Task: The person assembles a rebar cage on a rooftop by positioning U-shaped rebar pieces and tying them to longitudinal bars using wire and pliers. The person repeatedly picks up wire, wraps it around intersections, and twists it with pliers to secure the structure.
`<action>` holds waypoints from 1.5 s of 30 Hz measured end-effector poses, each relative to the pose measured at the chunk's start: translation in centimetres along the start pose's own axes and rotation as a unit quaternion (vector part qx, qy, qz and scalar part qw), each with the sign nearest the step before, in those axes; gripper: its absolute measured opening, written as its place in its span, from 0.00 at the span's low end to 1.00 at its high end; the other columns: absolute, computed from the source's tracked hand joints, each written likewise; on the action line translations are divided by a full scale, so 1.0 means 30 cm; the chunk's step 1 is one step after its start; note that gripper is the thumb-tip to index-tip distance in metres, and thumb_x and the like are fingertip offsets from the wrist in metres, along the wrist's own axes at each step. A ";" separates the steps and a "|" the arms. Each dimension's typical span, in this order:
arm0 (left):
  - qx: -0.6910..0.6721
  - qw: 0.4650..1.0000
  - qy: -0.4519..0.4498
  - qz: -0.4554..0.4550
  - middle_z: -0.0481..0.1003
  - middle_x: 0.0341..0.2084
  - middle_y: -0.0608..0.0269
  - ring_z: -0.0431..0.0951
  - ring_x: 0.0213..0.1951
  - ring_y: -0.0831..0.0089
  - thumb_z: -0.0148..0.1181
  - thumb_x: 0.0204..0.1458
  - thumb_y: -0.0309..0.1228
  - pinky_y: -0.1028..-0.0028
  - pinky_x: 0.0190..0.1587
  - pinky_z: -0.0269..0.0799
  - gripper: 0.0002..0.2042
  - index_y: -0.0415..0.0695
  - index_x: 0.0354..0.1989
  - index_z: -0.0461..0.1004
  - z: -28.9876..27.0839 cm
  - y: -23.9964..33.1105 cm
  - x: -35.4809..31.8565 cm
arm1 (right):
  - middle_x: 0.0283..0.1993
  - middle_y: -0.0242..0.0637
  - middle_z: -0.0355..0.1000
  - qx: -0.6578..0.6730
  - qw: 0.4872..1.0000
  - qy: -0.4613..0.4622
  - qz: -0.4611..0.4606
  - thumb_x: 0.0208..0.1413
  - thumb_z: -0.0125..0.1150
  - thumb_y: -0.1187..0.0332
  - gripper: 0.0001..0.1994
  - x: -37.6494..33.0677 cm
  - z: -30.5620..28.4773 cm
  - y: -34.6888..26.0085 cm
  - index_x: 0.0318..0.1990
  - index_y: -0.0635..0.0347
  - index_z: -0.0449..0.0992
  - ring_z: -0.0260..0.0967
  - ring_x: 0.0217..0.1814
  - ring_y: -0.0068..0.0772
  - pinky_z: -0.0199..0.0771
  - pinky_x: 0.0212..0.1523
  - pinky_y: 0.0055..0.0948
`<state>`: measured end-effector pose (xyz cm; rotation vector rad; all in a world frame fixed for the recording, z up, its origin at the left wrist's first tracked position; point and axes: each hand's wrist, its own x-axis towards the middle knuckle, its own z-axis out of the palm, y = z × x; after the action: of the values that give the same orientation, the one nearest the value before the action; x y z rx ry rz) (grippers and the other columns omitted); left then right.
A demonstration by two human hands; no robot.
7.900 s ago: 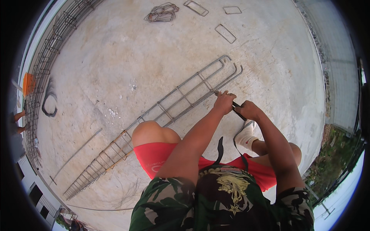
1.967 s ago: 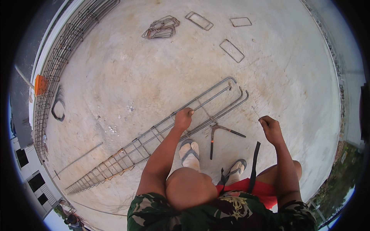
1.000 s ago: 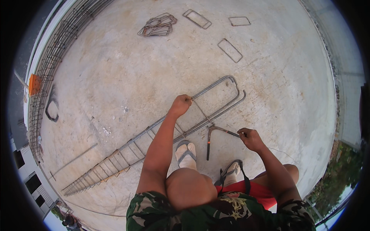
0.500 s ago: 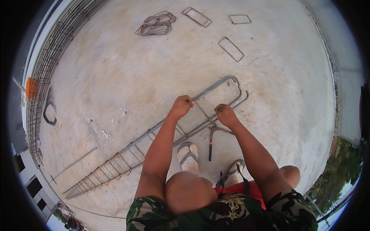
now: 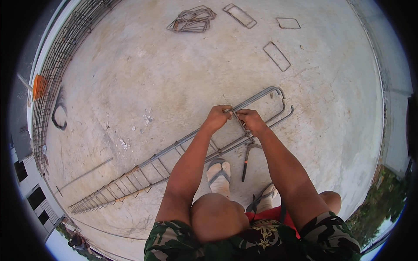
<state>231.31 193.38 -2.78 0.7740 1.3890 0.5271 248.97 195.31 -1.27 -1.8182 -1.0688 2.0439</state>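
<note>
On the concrete slab (image 5: 130, 87), two hands, left (image 5: 216, 117) and right (image 5: 251, 121), clamp one rebar cage (image 5: 183, 145); three loose stirrups (image 5: 277, 56) beyond.

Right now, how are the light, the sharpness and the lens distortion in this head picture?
Head view: bright even daylight on the pale concrete floor, only short soft shadows; both hands and the long grey steel rebar cage look sharp; the fisheye bends straight edges near the rim, with black corners.

Left hand (image 5: 217, 117) and right hand (image 5: 251, 121) gripping rebar cage (image 5: 174, 150), pincers (image 5: 248, 158) on concrete
</note>
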 end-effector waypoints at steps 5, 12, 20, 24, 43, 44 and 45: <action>-0.023 1.000 0.004 -0.004 0.74 0.24 0.60 0.71 0.26 0.77 0.58 0.50 0.26 0.77 0.28 0.66 0.15 0.36 0.47 0.72 0.004 0.016 -0.007 | 0.24 0.36 0.70 -0.039 0.999 -0.007 -0.033 0.49 0.58 0.68 0.14 0.014 -0.006 -0.004 0.40 0.69 0.77 0.65 0.26 0.23 0.65 0.27 0.23; -0.009 1.000 0.019 0.004 0.74 0.25 0.60 0.71 0.27 0.77 0.57 0.49 0.25 0.77 0.29 0.67 0.12 0.37 0.43 0.72 0.002 -0.006 -0.001 | 0.35 0.49 0.76 -0.119 0.991 0.013 -0.055 0.51 0.60 0.62 0.18 -0.018 0.026 -0.022 0.42 0.71 0.77 0.71 0.34 0.34 0.68 0.38 0.31; -0.071 0.997 -0.013 -0.018 0.74 0.26 0.62 0.69 0.27 0.77 0.56 0.48 0.28 0.78 0.28 0.63 0.14 0.40 0.44 0.73 -0.007 0.014 -0.015 | 0.33 0.50 0.76 -0.156 0.986 0.048 -0.028 0.51 0.60 0.65 0.15 -0.015 0.037 -0.046 0.39 0.71 0.78 0.71 0.34 0.34 0.68 0.39 0.32; -0.103 0.990 -0.054 -0.074 0.74 0.27 0.65 0.67 0.27 0.79 0.54 0.50 0.37 0.79 0.27 0.59 0.15 0.42 0.43 0.74 -0.032 0.045 -0.021 | 0.23 0.36 0.68 -0.158 0.983 0.068 -0.068 0.51 0.62 0.66 0.12 -0.016 0.039 -0.038 0.32 0.69 0.78 0.61 0.25 0.28 0.62 0.29 0.31; 0.190 0.975 0.063 0.097 0.72 0.22 0.54 0.73 0.27 0.62 0.64 0.45 0.32 0.65 0.31 0.67 0.14 0.44 0.36 0.65 0.024 -0.019 -0.024 | 0.32 0.44 0.75 -0.178 0.983 0.006 -0.049 0.50 0.62 0.65 0.15 -0.008 0.002 -0.073 0.38 0.72 0.79 0.67 0.34 0.29 0.67 0.39 0.32; 0.213 0.969 0.081 0.100 0.73 0.21 0.52 0.74 0.28 0.59 0.64 0.44 0.32 0.63 0.32 0.68 0.14 0.44 0.35 0.65 0.037 -0.015 -0.025 | 0.31 0.45 0.75 -0.184 0.981 0.014 -0.058 0.50 0.62 0.65 0.15 -0.007 0.000 -0.069 0.38 0.72 0.79 0.67 0.34 0.29 0.67 0.38 0.32; 0.237 0.961 0.098 0.103 0.73 0.21 0.50 0.76 0.28 0.56 0.64 0.44 0.32 0.62 0.32 0.69 0.14 0.44 0.35 0.65 0.049 -0.010 -0.026 | 0.30 0.45 0.75 -0.191 0.979 0.021 -0.067 0.50 0.63 0.65 0.15 -0.004 0.000 -0.063 0.38 0.72 0.79 0.68 0.33 0.29 0.67 0.38 0.31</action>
<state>232.63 192.35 -2.48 1.2909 1.6556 0.4429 248.42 196.58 0.01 -1.8821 -1.6144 1.8084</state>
